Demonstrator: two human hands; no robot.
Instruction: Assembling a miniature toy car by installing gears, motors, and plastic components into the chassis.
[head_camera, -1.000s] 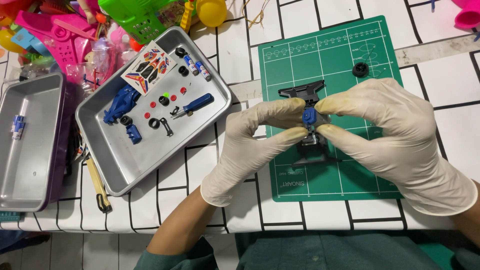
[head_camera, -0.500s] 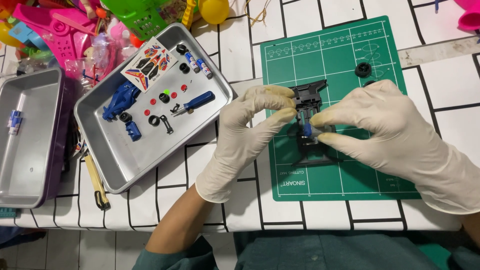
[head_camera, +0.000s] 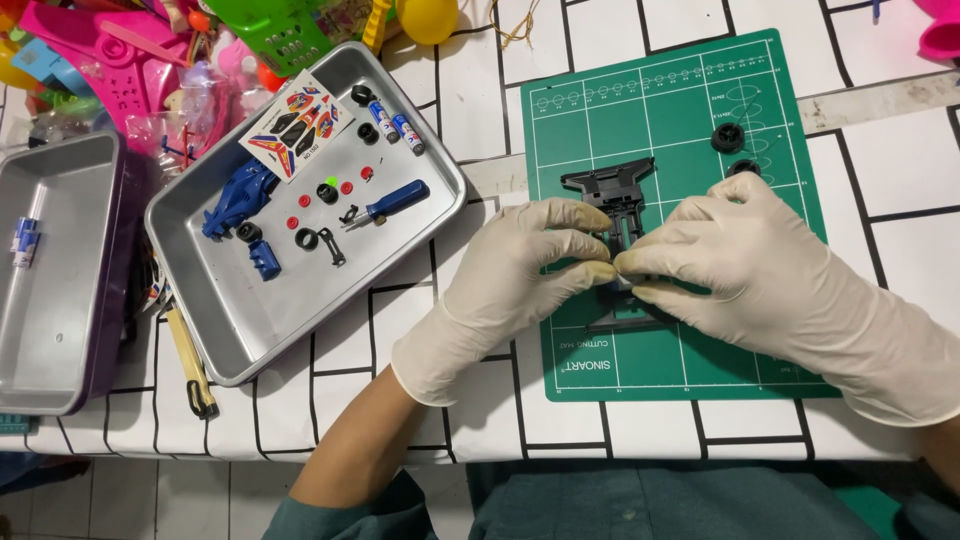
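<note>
Together, latex-gloved left hand (head_camera: 510, 275) and right hand (head_camera: 745, 270) pinching angular black plastic chassis (head_camera: 615, 195), gridded green mat (head_camera: 690, 110).

Mat: the cutting mat (head_camera: 760, 330) lies on the table (head_camera: 900, 170), on the right side.
Toy car frame: the toy car frame (head_camera: 615, 190) lies on the mat, in the middle.
Hands: the left hand (head_camera: 505, 285) and the right hand (head_camera: 760, 275) rest on the frame, fingers (head_camera: 590, 272) touching.
Wheels: two wheels (head_camera: 728, 138) lie on the mat, behind the right hand.
Tray: the tray (head_camera: 250, 320) is left of the mat.
Screwdriver: the screwdriver (head_camera: 395, 202) lies in the tray.
Box: the box (head_camera: 50, 300) is left of the tray.
</note>
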